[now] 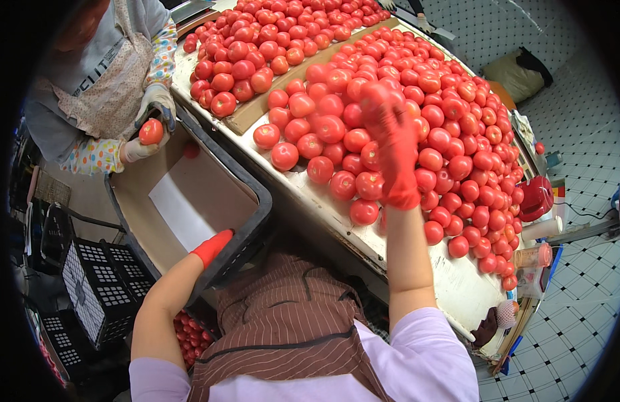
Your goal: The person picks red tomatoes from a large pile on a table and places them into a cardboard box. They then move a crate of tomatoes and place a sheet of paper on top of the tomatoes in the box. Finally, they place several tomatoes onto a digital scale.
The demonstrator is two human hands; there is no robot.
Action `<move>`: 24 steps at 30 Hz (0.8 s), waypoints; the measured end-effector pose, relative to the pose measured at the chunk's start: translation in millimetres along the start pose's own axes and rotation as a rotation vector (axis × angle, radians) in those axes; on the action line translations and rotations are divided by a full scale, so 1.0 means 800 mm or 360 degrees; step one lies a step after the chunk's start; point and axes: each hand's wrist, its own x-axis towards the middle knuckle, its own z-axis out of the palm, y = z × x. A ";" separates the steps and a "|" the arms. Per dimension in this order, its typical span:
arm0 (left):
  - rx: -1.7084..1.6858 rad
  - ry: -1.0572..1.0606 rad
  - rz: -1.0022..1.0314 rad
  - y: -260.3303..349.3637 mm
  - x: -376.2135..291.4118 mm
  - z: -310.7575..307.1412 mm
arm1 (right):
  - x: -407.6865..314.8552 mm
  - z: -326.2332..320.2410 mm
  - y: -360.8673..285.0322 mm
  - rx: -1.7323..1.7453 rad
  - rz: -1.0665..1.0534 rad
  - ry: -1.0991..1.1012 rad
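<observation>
My right hand [398,151], in a red glove, reaches over the large heap of red tomatoes [443,138] on the white table [455,281]. Its fingers are motion-blurred against a blurred tomato [374,96]; whether they grip it is unclear. My left hand [213,248], also red-gloved, rests at the near inner edge of a dark plastic crate [263,201], its fingertips partly hidden. Brown lining, a white sheet [181,206] and one shaded tomato [191,150] show inside the crate. Across it, another person's gloved hands hold a tomato [151,131].
A cardboard strip [284,83] separates a second tomato heap [259,45] from the large one. The co-worker [104,75] stands at the crate's far left. Black crates [106,286] stand at lower left. A red appliance [536,198] and plastic cups [533,255] are at the table's right end.
</observation>
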 end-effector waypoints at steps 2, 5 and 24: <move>0.0089 0.0059 -0.0023 0.002 -0.002 0.001 | 0.061 -0.048 0.020 -0.0334 -0.0405 0.0299; 0.0246 0.0148 -0.0063 0.012 -0.002 0.001 | 0.127 -0.091 0.019 -0.1055 -0.0813 0.0456; -0.1697 0.0155 0.1084 0.201 -0.174 -0.061 | -0.035 -0.010 0.018 -0.0777 -0.0292 -0.0188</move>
